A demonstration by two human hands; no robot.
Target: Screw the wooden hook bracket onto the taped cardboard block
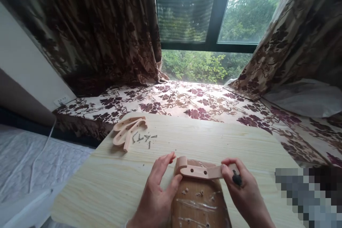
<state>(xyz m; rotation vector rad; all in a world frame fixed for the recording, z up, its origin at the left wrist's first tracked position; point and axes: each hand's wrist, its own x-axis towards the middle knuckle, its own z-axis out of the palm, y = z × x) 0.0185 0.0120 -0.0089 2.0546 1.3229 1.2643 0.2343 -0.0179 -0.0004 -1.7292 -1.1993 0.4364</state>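
Curved wooden piece (198,172), two holes — across the brown board (197,199), near; left hand (161,194) clasping its hooked left end, right hand (245,190) pinching its right end. Far left on table (227,142) — similar pieces (128,140), screws (149,145).

Daylight through dark-framed window (213,21), patterned curtains (114,25) either side; floral-clothed ledge (181,101) below; pale wood table (200,135) in front.

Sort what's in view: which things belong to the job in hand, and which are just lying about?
Job in hand:
wooden piece, right hand gripping one end, left hand at the other
brown board
likely the curved pieces and screws on the table
dark object at right hand, unclear

Just around:
white cord
translucent plastic
curtains
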